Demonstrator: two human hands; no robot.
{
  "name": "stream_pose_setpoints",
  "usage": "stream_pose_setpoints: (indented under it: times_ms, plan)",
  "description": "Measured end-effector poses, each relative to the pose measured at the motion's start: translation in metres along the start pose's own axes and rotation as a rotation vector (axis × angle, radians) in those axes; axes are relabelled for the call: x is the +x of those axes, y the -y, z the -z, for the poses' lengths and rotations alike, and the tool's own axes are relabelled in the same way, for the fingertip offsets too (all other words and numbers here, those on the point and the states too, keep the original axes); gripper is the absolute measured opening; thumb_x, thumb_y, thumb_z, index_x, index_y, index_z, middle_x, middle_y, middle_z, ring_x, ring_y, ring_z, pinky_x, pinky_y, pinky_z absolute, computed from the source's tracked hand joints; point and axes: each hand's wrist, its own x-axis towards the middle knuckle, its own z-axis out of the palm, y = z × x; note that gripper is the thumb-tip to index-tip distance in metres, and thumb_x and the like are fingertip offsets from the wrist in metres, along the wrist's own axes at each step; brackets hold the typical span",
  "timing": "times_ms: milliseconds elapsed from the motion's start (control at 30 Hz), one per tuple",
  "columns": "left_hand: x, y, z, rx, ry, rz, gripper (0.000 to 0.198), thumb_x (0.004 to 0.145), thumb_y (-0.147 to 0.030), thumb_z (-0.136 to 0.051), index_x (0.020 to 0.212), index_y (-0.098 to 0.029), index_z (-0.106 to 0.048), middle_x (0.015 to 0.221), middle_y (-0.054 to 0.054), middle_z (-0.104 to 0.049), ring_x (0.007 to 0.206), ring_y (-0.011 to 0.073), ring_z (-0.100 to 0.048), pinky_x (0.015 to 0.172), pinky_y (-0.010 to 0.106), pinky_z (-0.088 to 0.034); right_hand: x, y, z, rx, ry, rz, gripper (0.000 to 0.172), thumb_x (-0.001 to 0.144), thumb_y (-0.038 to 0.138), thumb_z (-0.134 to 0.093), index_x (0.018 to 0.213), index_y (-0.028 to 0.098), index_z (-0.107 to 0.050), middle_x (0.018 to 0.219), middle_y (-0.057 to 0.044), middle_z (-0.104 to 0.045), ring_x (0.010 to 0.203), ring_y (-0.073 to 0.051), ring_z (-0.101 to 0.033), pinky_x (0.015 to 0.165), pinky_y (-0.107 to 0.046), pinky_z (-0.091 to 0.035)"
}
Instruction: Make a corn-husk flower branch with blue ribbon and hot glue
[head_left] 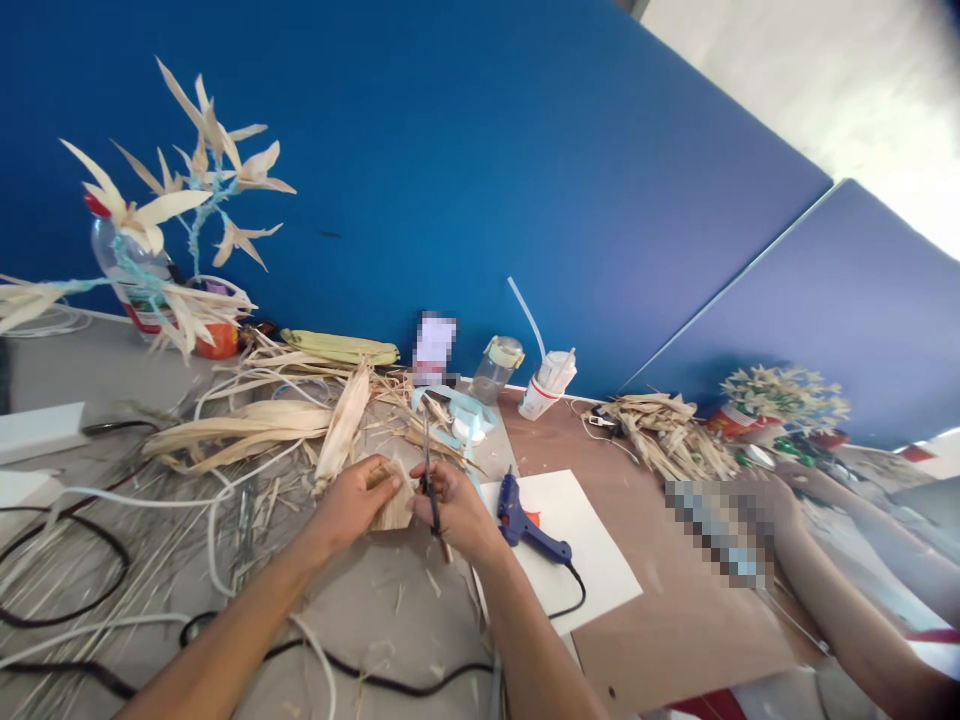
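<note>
My left hand (358, 502) pinches a short piece of dried corn husk (396, 508) between thumb and fingers, above the table. In my right hand (463, 512) is a pair of dark scissors (430, 488), its tips pointing up and away from me. The scissors stand just to the right of the husk piece; whether they touch it I cannot tell. Beyond my left hand lies a folded long husk (343, 425), beside a heap of dried husks (247, 430). To the right of my right hand a blue glue gun (529, 525) rests on a white sheet (604, 570).
Husk flowers on a blue-wrapped stem (196, 215) stand at the left. White cables (214, 545) and a black cord (390, 685) cross the table. A clear jar (495, 372) and a paper cup (541, 392) stand by the blue partition (450, 150). Another person's arm (832, 590) reaches in from the right.
</note>
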Motion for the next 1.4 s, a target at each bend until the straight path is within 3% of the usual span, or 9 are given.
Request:
stream_pose_setpoints:
  times_ms: [133, 367, 500, 667, 833, 1000, 1067, 1233, 1400]
  plan:
    - [0.002, 0.003, 0.001, -0.022, 0.006, 0.048, 0.016, 0.065, -0.031, -0.066, 0.062, -0.02, -0.054, 0.045, -0.007, -0.046, 0.04, 0.0103, -0.037, 0.043, 0.022, -0.027, -0.001, 0.006, 0.011, 0.056, 0.035, -0.011, 0.031, 0.056, 0.02, -0.072, 0.083, 0.018, -0.057, 0.057, 0.008, -0.052, 0.049, -0.007, -0.042, 0.05, -0.019, -0.032]
    - [0.002, 0.0, 0.0, -0.166, -0.011, 0.108, 0.018, 0.06, -0.032, -0.07, 0.063, -0.019, -0.058, 0.05, -0.004, -0.055, 0.043, 0.0119, -0.044, 0.044, 0.023, -0.03, 0.0, -0.001, 0.008, 0.084, 0.09, -0.006, 0.036, 0.056, 0.017, -0.07, 0.089, 0.019, -0.057, 0.065, 0.005, -0.061, 0.055, -0.01, -0.052, 0.053, -0.021, -0.038]
    - [0.003, 0.001, 0.001, -0.111, -0.045, 0.067, 0.015, 0.062, -0.029, -0.07, 0.063, -0.018, -0.059, 0.049, -0.005, -0.053, 0.043, 0.0109, -0.043, 0.046, 0.023, -0.031, 0.001, -0.006, 0.002, 0.04, 0.09, -0.007, 0.033, 0.054, 0.012, -0.064, 0.086, 0.019, -0.058, 0.064, 0.006, -0.059, 0.052, -0.008, -0.049, 0.052, -0.02, -0.037]
    - [0.002, 0.0, 0.001, -0.189, 0.0, 0.084, 0.016, 0.06, -0.028, -0.072, 0.064, -0.018, -0.061, 0.051, -0.003, -0.056, 0.045, 0.0125, -0.046, 0.046, 0.023, -0.032, -0.001, -0.001, 0.006, 0.051, 0.038, 0.051, 0.029, 0.057, 0.016, -0.063, 0.085, 0.019, -0.056, 0.061, 0.006, -0.055, 0.049, -0.008, -0.045, 0.048, -0.019, -0.033]
    - [0.001, 0.006, 0.001, -0.13, 0.055, 0.134, 0.017, 0.059, -0.026, -0.073, 0.061, -0.018, -0.058, 0.047, -0.006, -0.051, 0.04, 0.0099, -0.041, 0.041, 0.021, -0.027, 0.005, 0.002, 0.022, 0.105, -0.145, 0.123, 0.03, 0.058, 0.018, -0.066, 0.086, 0.018, -0.055, 0.062, 0.006, -0.054, 0.052, -0.008, -0.044, 0.051, -0.02, -0.033]
    - [0.0, 0.01, 0.001, -0.188, 0.082, 0.159, 0.019, 0.059, -0.029, -0.073, 0.064, -0.017, -0.06, 0.05, -0.004, -0.056, 0.043, 0.0111, -0.046, 0.042, 0.02, -0.03, 0.015, 0.0, 0.047, 0.143, -0.602, 0.237, 0.032, 0.064, 0.029, -0.066, 0.091, 0.02, -0.051, 0.065, 0.005, -0.055, 0.056, -0.011, -0.05, 0.055, -0.023, -0.037]
    - [-0.001, 0.006, 0.0, -0.202, 0.037, 0.161, 0.02, 0.059, -0.029, -0.074, 0.063, -0.017, -0.059, 0.05, -0.004, -0.055, 0.043, 0.0106, -0.046, 0.043, 0.02, -0.031, 0.016, 0.0, 0.05, 0.036, -0.654, 0.224, 0.034, 0.067, 0.033, -0.066, 0.094, 0.019, -0.052, 0.067, 0.003, -0.057, 0.059, -0.013, -0.052, 0.055, -0.025, -0.038]
    - [-0.001, -0.002, 0.001, -0.327, -0.135, 0.147, 0.025, 0.057, -0.03, -0.077, 0.073, -0.016, -0.064, 0.061, 0.0, -0.064, 0.055, 0.014, -0.057, 0.052, 0.022, -0.042, 0.005, 0.001, 0.026, -0.403, -0.258, 0.205, 0.033, 0.069, 0.028, -0.067, 0.1, 0.02, -0.061, 0.07, 0.0, -0.061, 0.062, -0.015, -0.053, 0.059, -0.027, -0.041]
    - [0.006, 0.002, 0.009, -0.472, -0.297, 0.107, 0.036, 0.058, -0.035, -0.077, 0.085, -0.015, -0.064, 0.068, 0.0, -0.067, 0.06, 0.0141, -0.06, 0.058, 0.024, -0.047, -0.005, -0.002, 0.007, -0.53, -0.001, 0.192, 0.041, 0.069, 0.022, -0.066, 0.11, 0.021, -0.062, 0.067, 0.001, -0.059, 0.056, -0.013, -0.049, 0.054, -0.025, -0.038]
